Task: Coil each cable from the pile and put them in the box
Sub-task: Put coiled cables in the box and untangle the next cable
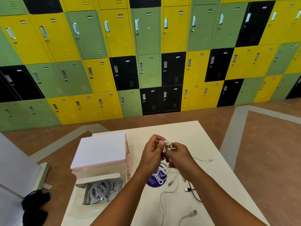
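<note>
Loose white cable w/ USB plug (193, 212) lies closest to me on the surface (219, 193), near the rest of the pile (174, 180) & a black cable (194, 194). Above them my left hand (152, 154) & right hand (179, 158) meet, fingers (176, 146) curled, pinching a small white coil (168, 143) btwn them. Box (79, 185) sits open on my left, grey coiled cables (102, 190) inside.

Coiled white cable (168, 143) mostly hidden between left hand (152, 154) and right hand (179, 158); purple sticker (157, 181) partly covered; loose cable (161, 203) cut by near edge.
</note>
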The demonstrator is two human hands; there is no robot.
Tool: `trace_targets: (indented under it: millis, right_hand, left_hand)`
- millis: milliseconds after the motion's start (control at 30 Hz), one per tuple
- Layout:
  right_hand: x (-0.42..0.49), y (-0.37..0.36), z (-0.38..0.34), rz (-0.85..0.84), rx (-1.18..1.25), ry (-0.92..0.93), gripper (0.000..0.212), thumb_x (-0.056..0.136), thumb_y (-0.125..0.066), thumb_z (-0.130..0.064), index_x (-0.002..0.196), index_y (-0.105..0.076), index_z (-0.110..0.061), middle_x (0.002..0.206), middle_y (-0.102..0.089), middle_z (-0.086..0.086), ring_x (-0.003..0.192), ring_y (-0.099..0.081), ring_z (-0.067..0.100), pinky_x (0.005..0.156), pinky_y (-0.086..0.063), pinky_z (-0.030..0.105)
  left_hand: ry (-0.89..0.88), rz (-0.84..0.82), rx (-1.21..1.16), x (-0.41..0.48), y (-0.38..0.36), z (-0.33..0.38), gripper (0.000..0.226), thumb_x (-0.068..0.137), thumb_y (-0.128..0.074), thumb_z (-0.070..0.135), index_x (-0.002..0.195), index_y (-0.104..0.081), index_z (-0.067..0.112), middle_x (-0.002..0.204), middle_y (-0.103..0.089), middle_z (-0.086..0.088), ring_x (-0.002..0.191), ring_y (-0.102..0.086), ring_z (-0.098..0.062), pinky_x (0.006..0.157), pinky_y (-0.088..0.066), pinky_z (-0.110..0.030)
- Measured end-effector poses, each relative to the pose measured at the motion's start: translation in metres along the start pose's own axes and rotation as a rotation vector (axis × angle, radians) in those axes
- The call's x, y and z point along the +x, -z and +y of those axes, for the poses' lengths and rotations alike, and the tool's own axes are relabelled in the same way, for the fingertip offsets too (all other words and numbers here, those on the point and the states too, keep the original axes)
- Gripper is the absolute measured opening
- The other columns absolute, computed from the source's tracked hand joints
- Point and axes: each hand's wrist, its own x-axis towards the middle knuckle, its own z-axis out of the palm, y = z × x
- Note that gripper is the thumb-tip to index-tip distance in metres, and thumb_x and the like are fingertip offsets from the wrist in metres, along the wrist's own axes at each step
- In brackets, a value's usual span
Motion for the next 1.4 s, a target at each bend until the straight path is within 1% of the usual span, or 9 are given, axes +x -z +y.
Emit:
trace_targets:
  millis: [133,267,433,600,767,933,1133,1300,1400]
  right_hand:
    - [0.003,0.001,0.000,-0.036,0.094,-0.022,0.026,0.087,-0.056,-0.002,0.104,-0.069,-0.015,0.075,-0.061,0.009,0.063,-0.054,0.019,0.054,-0.045,0.030]
    - [0.006,0.004,0.003,-0.089,0.258,-0.032,0.033,0.086,-0.068,-0.001,0.117,-0.060,-0.009,0.093,-0.061,0.013,0.071,-0.057,0.019,0.057,-0.048,0.029]
    - [0.005,0.004,0.006,-0.114,0.300,0.011,0.030,0.086,-0.072,0.000,0.109,-0.058,-0.012,0.099,-0.063,0.013,0.075,-0.062,0.021,0.059,-0.049,0.030]
    - [0.007,0.005,0.008,0.000,0.346,0.074,0.030,0.088,-0.066,0.007,0.110,-0.065,-0.014,0.101,-0.064,0.013,0.082,-0.063,0.023,0.065,-0.051,0.034]
    - [0.009,0.004,0.011,0.055,0.447,0.015,0.035,0.087,-0.067,0.010,0.115,-0.067,-0.011,0.107,-0.067,0.017,0.084,-0.065,0.025,0.069,-0.054,0.035]
    - [0.011,0.007,0.013,0.086,0.484,-0.048,0.027,0.085,-0.072,0.006,0.108,-0.070,-0.007,0.108,-0.072,0.018,0.085,-0.067,0.027,0.066,-0.053,0.032]
    - [0.005,0.007,0.010,0.001,0.417,-0.008,0.033,0.087,-0.066,0.010,0.112,-0.069,-0.011,0.091,-0.068,0.007,0.076,-0.064,0.020,0.064,-0.048,0.033]
    - [0.004,0.007,0.011,0.002,0.264,0.049,0.032,0.087,-0.071,0.001,0.114,-0.067,-0.015,0.087,-0.069,0.010,0.075,-0.067,0.021,0.062,-0.051,0.032]
    - [0.004,0.011,0.007,0.032,0.131,0.087,0.018,0.086,-0.075,-0.006,0.103,-0.071,-0.012,0.076,-0.070,0.009,0.067,-0.063,0.019,0.060,-0.052,0.031]
  left_hand:
    - [-0.006,0.047,0.003,0.000,0.002,-0.003,0.014,0.107,-0.045,0.019,0.105,-0.057,0.013,0.083,-0.066,0.003,0.066,-0.060,-0.003,0.061,-0.051,-0.020]
    - [0.017,0.124,0.014,0.004,0.007,-0.006,0.015,0.107,-0.044,0.022,0.106,-0.058,0.018,0.072,-0.055,0.003,0.062,-0.051,-0.006,0.062,-0.054,-0.024]
    - [0.079,0.182,-0.053,0.008,0.011,-0.005,0.016,0.107,-0.045,0.018,0.106,-0.060,0.013,0.067,-0.056,0.000,0.060,-0.053,-0.008,0.061,-0.055,-0.028]
    - [0.151,0.200,-0.137,0.006,0.012,-0.009,0.020,0.106,-0.046,0.017,0.106,-0.062,0.005,0.073,-0.066,-0.007,0.067,-0.062,-0.016,0.068,-0.061,-0.034]
    - [0.179,0.148,-0.117,0.002,0.011,-0.010,0.023,0.107,-0.042,0.012,0.117,-0.060,0.021,0.078,-0.065,-0.010,0.071,-0.067,-0.018,0.067,-0.062,-0.037]
    - [0.141,0.071,-0.043,-0.001,0.010,-0.005,0.018,0.101,-0.057,0.025,0.117,-0.067,0.025,0.093,-0.067,-0.010,0.073,-0.067,-0.017,0.063,-0.062,-0.036]
    - [0.138,0.128,-0.036,0.001,0.012,-0.004,0.019,0.103,-0.053,0.017,0.105,-0.072,0.019,0.072,-0.065,-0.008,0.067,-0.067,-0.020,0.057,-0.061,-0.036]
    - [0.092,0.228,-0.008,0.004,0.010,-0.004,0.018,0.103,-0.053,0.018,0.101,-0.072,0.020,0.085,-0.069,-0.005,0.072,-0.065,-0.016,0.061,-0.063,-0.037]
    - [0.082,0.255,0.031,0.006,0.014,-0.004,0.019,0.103,-0.054,0.018,0.099,-0.072,0.022,0.078,-0.068,0.002,0.071,-0.061,-0.016,0.063,-0.064,-0.044]
